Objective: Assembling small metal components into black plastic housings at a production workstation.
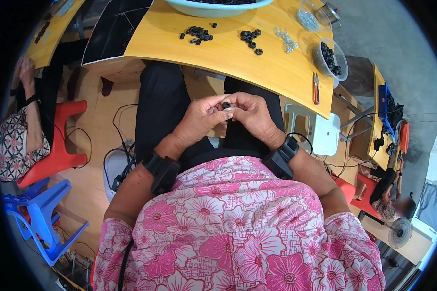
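Above my lap, just off the table's near edge, my left hand and my right hand meet with the fingertips closed. Between them they pinch a small black cylindrical part, whose lower end is hidden by my thumbs. On the yellow table lies a loose heap of small black cylinders. A smaller group of rounder black parts sits to its right. Further right are a scatter of tiny clear pieces and a clear tub of black parts.
A pale blue basin of black parts stands at the back. Red-handled snips lie at the table's right edge. A metal cup is beyond. White, red and blue stools surround me; people sit left and right.
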### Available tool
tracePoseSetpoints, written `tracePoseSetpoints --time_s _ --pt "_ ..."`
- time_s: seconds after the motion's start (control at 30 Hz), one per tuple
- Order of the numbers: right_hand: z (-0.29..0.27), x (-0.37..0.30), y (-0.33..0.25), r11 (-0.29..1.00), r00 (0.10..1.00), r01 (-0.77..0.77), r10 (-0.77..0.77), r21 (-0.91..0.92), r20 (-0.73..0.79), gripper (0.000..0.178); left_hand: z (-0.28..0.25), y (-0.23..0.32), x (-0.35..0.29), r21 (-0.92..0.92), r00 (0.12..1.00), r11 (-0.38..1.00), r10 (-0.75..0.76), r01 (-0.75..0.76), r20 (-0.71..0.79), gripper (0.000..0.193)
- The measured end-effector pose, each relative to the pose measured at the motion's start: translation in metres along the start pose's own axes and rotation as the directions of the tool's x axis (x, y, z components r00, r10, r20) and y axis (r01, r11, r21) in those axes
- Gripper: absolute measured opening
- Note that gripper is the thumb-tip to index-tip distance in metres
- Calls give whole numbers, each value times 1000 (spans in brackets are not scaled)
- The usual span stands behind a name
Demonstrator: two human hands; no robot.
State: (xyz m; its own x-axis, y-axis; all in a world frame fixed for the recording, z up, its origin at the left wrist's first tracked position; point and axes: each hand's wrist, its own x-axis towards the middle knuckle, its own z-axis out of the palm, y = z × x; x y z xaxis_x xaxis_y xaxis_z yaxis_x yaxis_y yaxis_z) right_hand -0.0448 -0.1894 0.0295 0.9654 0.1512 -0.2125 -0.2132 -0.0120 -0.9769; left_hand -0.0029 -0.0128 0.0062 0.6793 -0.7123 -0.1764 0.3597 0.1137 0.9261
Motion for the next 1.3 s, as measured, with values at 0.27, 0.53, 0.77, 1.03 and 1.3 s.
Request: tracePoseSetpoints --time_s 0.27,0.53,0.77,1.03,1.3 --pt "0 3 0 1000 1000 -15 15 -6 13 8 -1 -2 1 64 1000 998 5 -4 -11 42" --pt "-1 6 3 998 1000 23 -24 66 20 11 -1 -4 4 107 999 994 34 -29 -43 41" --pt "-3 4 7 1000 1000 3 -3 13 1 10 -3 -5 4 165 999 986 16 -11 -33 39" --pt "-4 5 8 1000 1000 -3 3 4 -3 9 -3 -9 5 205 997 978 54 -42 -55 39" --pt "-4 6 5 999 1000 -18 18 32 4 6 2 -6 4 44 998 999 31 -29 -54 39"
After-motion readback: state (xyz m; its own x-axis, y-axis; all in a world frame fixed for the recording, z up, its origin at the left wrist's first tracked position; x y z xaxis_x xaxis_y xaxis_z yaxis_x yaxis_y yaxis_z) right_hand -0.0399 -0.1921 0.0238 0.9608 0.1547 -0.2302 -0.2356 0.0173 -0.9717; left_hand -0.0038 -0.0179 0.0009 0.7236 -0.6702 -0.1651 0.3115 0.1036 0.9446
